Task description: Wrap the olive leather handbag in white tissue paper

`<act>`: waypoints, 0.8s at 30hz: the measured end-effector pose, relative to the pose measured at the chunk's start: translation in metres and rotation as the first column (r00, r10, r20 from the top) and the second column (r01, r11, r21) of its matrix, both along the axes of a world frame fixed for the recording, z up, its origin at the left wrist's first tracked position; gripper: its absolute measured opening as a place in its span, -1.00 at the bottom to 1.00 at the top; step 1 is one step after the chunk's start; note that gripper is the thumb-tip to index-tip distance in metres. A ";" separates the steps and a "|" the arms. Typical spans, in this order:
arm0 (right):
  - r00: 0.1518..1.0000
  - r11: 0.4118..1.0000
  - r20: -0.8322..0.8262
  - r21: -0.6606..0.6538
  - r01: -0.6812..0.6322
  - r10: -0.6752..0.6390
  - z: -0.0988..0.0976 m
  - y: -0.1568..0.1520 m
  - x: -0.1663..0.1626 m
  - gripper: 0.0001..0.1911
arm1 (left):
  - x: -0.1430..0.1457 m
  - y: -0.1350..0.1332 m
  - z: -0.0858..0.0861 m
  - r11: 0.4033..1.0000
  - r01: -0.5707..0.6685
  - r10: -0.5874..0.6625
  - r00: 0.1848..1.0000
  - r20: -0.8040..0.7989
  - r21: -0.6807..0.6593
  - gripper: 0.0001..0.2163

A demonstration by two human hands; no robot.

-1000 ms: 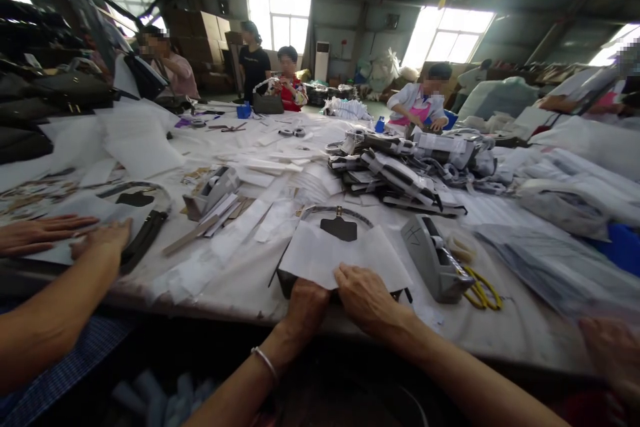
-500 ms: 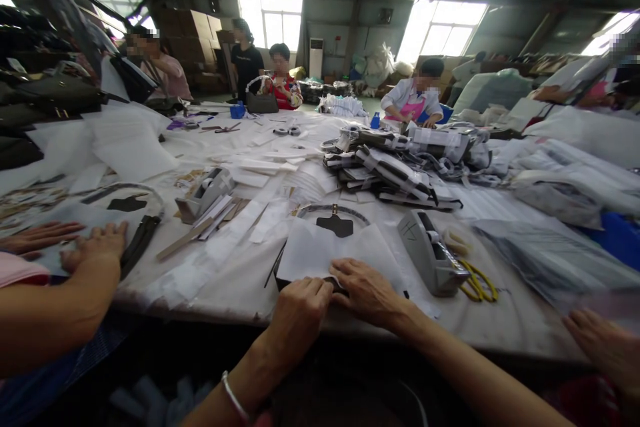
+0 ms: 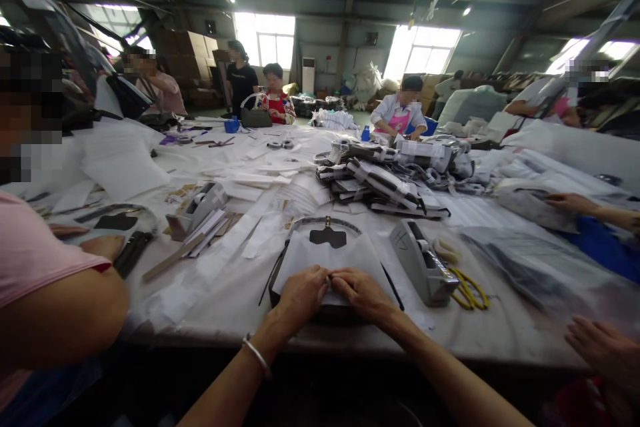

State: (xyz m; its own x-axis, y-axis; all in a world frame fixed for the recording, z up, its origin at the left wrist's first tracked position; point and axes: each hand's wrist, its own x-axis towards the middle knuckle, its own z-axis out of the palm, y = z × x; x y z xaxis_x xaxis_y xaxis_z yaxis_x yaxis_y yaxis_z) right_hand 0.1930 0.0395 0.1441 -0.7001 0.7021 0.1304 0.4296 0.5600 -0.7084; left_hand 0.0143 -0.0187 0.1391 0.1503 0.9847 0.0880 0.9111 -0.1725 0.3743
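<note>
The white sheet (image 3: 346,257) is best smoothed evenly across the handbag (image 3: 333,313) by left hand (image 3: 302,291) and right hand (image 3: 361,289); finger grip cannot be told.

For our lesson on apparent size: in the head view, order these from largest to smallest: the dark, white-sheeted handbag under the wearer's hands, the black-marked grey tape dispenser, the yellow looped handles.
1. Dark handbag, though partly covered
2. Grey tape dispenser
3. Yellow looped handles

This ranks apparent size only.

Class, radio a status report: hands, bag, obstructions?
Left hand, right hand: on white sheet over dark bag. Tape dispenser to the right, clear of hands.
</note>
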 end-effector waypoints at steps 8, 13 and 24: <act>0.982 0.981 -0.069 0.074 0.180 -0.175 -0.029 -0.006 -0.004 -0.76 | 0.013 -0.002 -0.010 0.996 0.079 -0.071 0.981 -0.180 0.034 -0.70; 0.966 0.955 -0.072 0.150 0.258 -0.249 -0.036 -0.010 -0.006 -0.77 | 0.014 0.003 -0.011 0.992 0.123 -0.124 0.961 -0.246 -0.019 -0.65; 0.980 0.941 -0.039 0.273 0.200 -0.197 -0.056 -0.004 -0.005 -0.69 | 0.017 0.006 -0.029 0.994 0.101 -0.105 0.952 -0.287 -0.026 -0.58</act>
State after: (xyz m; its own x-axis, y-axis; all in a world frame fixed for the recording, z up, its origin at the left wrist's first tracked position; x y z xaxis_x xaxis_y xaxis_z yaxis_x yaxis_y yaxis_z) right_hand 0.1877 0.0355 0.0881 -0.5474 0.7627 0.3444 0.5452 0.6372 -0.5447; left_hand 0.0316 -0.0123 0.1098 0.2684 0.9632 0.0152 0.9580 -0.2685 0.1010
